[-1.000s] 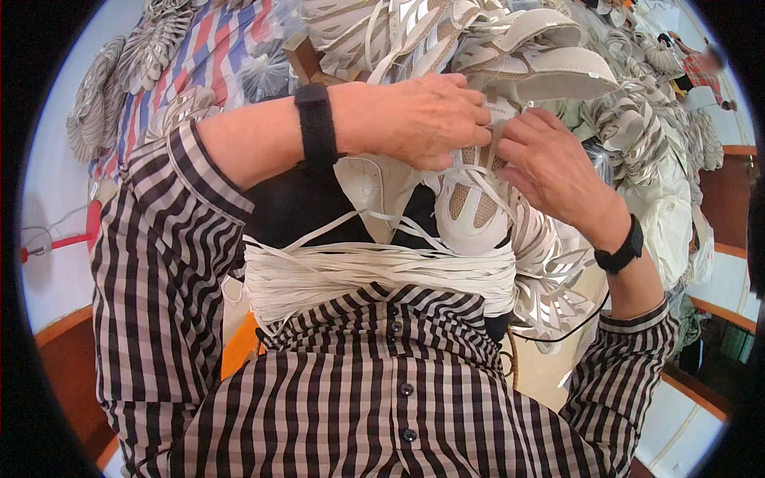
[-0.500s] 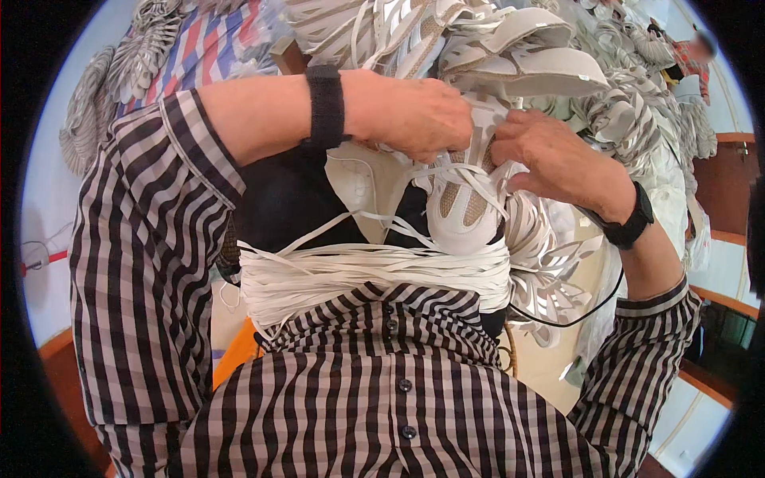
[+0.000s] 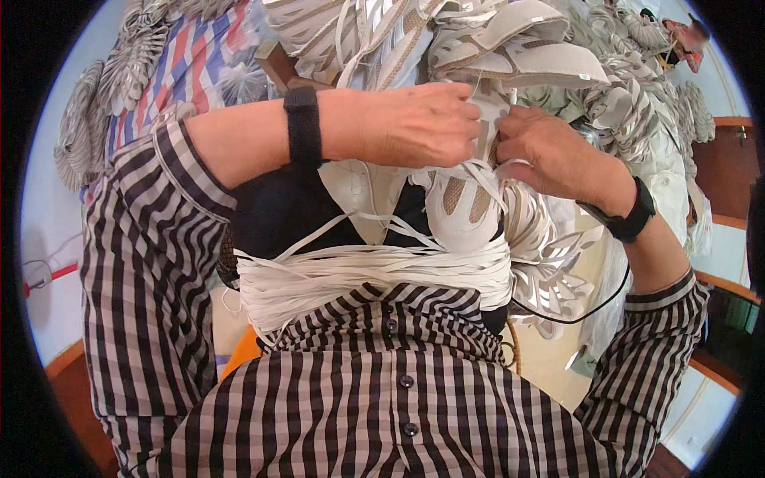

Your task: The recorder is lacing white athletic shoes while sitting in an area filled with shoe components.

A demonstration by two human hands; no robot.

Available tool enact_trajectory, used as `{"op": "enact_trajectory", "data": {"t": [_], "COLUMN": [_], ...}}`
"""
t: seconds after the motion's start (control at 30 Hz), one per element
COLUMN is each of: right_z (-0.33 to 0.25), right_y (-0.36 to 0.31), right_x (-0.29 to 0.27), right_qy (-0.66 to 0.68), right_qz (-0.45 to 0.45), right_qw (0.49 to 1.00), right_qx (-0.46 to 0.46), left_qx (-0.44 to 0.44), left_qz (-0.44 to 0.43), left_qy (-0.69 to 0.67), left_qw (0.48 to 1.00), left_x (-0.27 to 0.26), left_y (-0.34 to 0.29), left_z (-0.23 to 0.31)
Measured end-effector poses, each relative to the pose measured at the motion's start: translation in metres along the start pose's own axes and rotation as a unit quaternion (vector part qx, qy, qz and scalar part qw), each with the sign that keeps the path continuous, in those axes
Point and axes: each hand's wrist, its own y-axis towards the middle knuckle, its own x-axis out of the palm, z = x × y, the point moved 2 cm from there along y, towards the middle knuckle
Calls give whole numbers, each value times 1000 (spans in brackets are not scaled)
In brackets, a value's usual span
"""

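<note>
Over my lap is a white shoe upper with tan mesh panels, its rounded toe toward me and white laces crossing its front. My right hand grips the upper's right side, thumb and fingers bent together at the lace rows. On the other side, my left hand is closed with knuckles up, right beside the upper's opening; what its fingertips pinch is hidden. A thick bundle of white shoelaces lies across my waist, and a few loose strands run from it toward the upper.
More white and tan shoe uppers are heaped just beyond my hands. Others hang to the right of my lap. A striped red, white and blue sheet lies at far left. Another person is at the far right.
My left fist has turned and risen slightly, its wrist shifting left. The laces on the upper's front are drawn closer to my right fingers. My right hand stays at the upper's side.
</note>
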Motion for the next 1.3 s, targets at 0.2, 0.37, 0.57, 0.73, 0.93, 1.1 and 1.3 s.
{"op": "enact_trajectory", "data": {"t": [0.2,0.37,0.57,0.73,0.93,1.1,1.3], "right_z": [8,7,5,-4,9,3,-8], "right_y": [4,12,23,22,4,3,-2], "right_x": [7,19,18,20,44,48,40], "right_qy": [45,65,64,56,160,232,304], "right_qz": [7,1,-103,-117,85,197,323], "right_qw": [998,988,959,947,932,912,868], "right_qx": [33,142,256,293,313,275,225], "left_qx": [-17,-143,-254,-399,-400,-352,-247], "left_qz": [21,9,-39,-136,-19,124,204], "left_qy": [18,-70,-63,-232,-225,-196,-134], "left_qw": [999,987,964,877,888,907,938], "left_x": [-1,3,17,5,30,30,1], "left_y": [4,-1,14,13,2,7,7], "left_z": [2,3,4,0,4,20,93]}}
